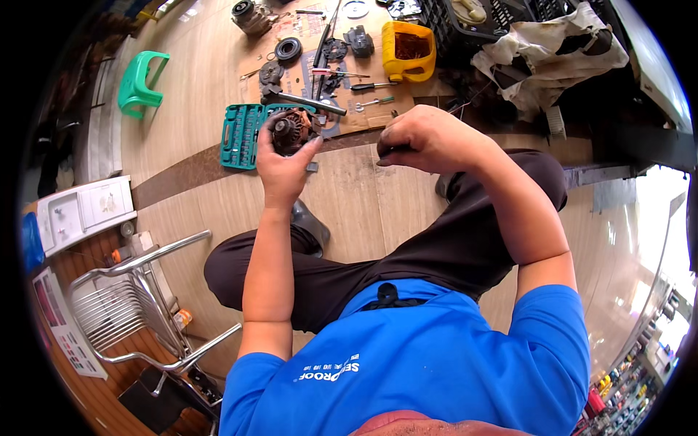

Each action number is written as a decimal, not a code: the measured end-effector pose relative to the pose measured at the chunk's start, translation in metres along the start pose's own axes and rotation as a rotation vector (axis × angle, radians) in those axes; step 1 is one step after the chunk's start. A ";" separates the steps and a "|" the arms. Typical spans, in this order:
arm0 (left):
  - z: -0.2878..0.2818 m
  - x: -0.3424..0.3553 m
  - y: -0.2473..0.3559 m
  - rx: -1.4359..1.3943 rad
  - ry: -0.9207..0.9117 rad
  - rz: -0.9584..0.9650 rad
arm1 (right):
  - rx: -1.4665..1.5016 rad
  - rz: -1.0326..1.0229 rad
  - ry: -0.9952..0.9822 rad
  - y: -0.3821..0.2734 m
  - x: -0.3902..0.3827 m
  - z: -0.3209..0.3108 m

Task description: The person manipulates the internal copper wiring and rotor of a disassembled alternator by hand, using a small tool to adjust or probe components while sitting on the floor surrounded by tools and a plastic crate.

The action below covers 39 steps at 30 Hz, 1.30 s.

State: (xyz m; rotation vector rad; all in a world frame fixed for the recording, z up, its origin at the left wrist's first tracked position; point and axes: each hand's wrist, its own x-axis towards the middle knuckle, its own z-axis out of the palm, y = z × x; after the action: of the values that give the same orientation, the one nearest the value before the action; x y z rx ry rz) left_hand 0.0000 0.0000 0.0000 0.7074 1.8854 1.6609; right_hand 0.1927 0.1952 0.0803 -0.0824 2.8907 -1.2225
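Note:
My left hand [287, 163] is closed round a round dark motor part [289, 129] with a finned ring and some copper-coloured pieces, raised over an open teal socket-set case [234, 142]. My right hand [414, 142] is to the right of it, fingers curled together; what they hold, if anything, is hidden or too small to name. Beyond my hands lie a metal bar [313, 103], a black screwdriver [367, 86], small pliers or scissors [374, 103] and black ring-shaped parts [288, 49] on a cardboard sheet [254, 65].
A yellow cut-open jug [418, 69] and black crates [458, 29] with a stained cloth [545, 62] stand at the upper right. A green stool [134, 83] is at upper left. A metal-framed chair [131, 305] and white tray [83, 211] are at my left.

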 end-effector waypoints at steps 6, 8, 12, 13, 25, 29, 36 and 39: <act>-0.004 0.001 0.006 0.458 -0.044 0.397 | 0.031 -0.007 0.394 -0.001 -0.013 -0.015; -0.008 -0.002 0.011 0.423 -0.147 0.393 | -0.037 0.081 0.568 0.005 -0.016 -0.020; -0.010 -0.004 0.011 0.230 -0.320 0.292 | -0.238 0.245 0.700 0.018 -0.018 -0.032; -0.008 -0.005 0.012 0.183 -0.354 0.262 | -0.270 0.302 0.712 0.023 -0.020 -0.034; -0.020 0.003 0.026 -0.219 -0.004 0.175 | -0.471 0.583 -0.174 0.032 -0.027 -0.002; -0.040 0.008 0.013 0.355 0.260 0.413 | -0.253 0.314 -0.358 0.008 -0.026 0.000; -0.051 0.003 0.028 0.620 0.202 0.523 | 0.358 -0.030 0.000 -0.010 -0.051 -0.064; -0.048 0.000 0.034 0.574 0.098 0.495 | 0.383 0.138 0.442 0.000 -0.070 -0.070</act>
State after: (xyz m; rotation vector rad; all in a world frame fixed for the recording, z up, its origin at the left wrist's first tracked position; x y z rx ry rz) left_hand -0.0316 -0.0313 0.0391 1.4402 2.4307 1.4252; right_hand 0.2609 0.2488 0.1283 0.4315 2.8522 -1.9460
